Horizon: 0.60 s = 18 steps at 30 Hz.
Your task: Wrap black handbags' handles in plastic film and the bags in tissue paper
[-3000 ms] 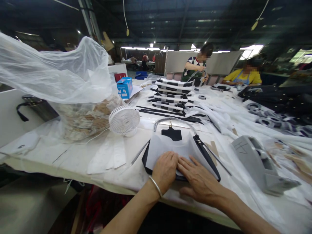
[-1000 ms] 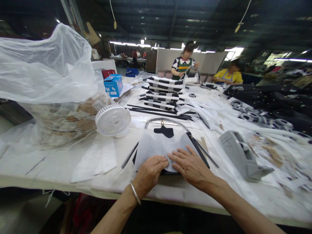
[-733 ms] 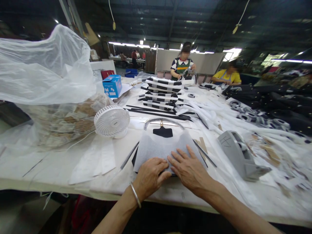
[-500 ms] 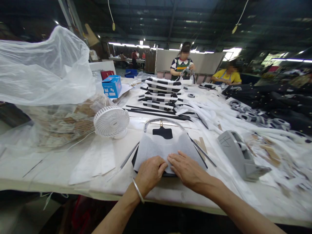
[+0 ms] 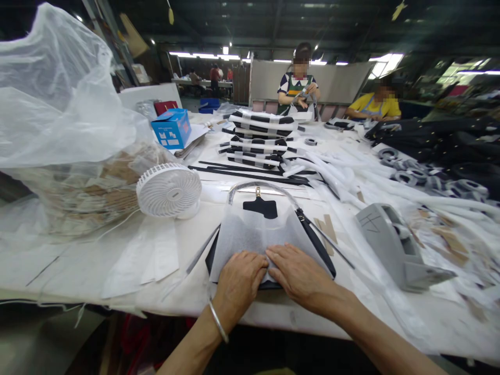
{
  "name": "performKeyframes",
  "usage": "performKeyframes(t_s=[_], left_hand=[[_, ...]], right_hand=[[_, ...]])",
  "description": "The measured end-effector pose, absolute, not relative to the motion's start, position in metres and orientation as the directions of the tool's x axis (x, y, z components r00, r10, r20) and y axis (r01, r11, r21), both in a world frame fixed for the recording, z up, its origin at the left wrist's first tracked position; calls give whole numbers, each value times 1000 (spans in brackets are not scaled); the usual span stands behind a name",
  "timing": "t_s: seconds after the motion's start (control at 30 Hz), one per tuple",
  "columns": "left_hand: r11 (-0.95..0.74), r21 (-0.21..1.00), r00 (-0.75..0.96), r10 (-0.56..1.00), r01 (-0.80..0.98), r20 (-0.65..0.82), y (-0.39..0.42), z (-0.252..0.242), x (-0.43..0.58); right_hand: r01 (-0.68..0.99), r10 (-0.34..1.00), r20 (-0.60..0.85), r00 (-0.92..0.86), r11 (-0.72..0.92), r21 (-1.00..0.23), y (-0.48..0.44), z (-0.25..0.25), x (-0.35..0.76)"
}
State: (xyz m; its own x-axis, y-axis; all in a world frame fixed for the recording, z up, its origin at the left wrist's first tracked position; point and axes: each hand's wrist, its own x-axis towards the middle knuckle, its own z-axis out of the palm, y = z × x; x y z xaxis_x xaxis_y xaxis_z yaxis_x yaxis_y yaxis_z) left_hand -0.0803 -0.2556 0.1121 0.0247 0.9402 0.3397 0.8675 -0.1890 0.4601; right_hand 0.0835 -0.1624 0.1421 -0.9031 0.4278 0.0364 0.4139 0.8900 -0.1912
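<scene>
We noted our left hand (image 5: 242, 276) palm down, fingers bent, its tips close to those of our right hand (image 5: 299, 272), fingers straighter; our forearms (image 5: 195, 341) slanted inward from below.

The white sheet (image 5: 242, 237) looks papery and matt, the clasp (image 5: 258, 192) on the black bag (image 5: 323, 256) shiny metal, the fan (image 5: 170, 190) smooth plastic, the sack (image 5: 58, 104) filmy plastic.

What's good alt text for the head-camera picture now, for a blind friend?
The left hand and right hand rest on white paper over a black bag on a table. A fan stands to the left, a grey dispenser to the right, and stacked bundles lie beyond.
</scene>
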Motion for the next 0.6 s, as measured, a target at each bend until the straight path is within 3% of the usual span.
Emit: performKeyframes(t_s=[0.33, 0.47, 0.6], left_hand=[[-208, 467, 45, 941, 859, 336, -259, 108, -80], [-186, 399, 53, 946, 898, 320, -258, 108, -78], [-130, 274, 63, 969, 953, 241, -255, 116, -73]], right_hand=[[427, 432, 153, -889, 902, -66, -171, 120, 84], [444, 462, 211, -861, 887, -129, -175, 122, 87], [486, 521, 158, -839, 847, -215, -172, 134, 84]])
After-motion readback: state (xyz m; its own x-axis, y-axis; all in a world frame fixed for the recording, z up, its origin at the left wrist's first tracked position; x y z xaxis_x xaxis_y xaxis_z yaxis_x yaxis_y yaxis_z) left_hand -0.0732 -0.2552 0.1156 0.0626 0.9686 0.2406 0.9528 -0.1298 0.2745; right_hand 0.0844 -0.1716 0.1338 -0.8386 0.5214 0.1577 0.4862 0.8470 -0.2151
